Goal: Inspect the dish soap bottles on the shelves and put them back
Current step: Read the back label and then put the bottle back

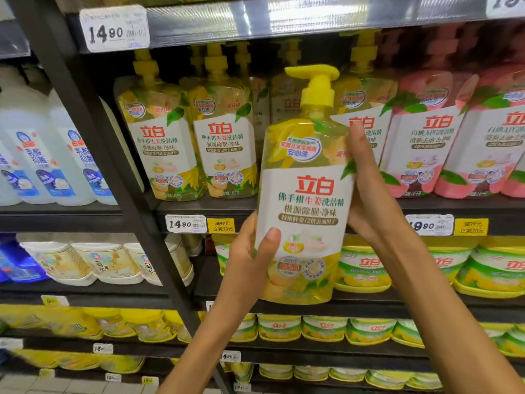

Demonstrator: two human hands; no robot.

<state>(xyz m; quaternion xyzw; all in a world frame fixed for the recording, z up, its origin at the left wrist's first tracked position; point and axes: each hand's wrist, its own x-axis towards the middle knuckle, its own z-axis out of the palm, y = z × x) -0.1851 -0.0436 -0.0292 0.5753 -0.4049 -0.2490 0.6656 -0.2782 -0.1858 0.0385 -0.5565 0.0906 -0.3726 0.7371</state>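
A yellow dish soap bottle (305, 194) with a yellow pump top and a white label is held upright in front of the shelves, label toward me. My left hand (250, 263) grips its lower left side, thumb across the front. My right hand (366, 191) holds its right edge, fingers reaching up to the shoulder. Behind it, matching yellow bottles (224, 143) stand in a row on the shelf (216, 207), with a gap where the held bottle blocks the view.
Pink bottles (420, 155) of the same brand stand to the right on that shelf. White and blue bottles (56, 163) fill the left bay beyond a dark upright post (113, 166). Yellow-green tubs (366, 268) line the lower shelves. Price tags (186, 223) hang on the shelf edges.
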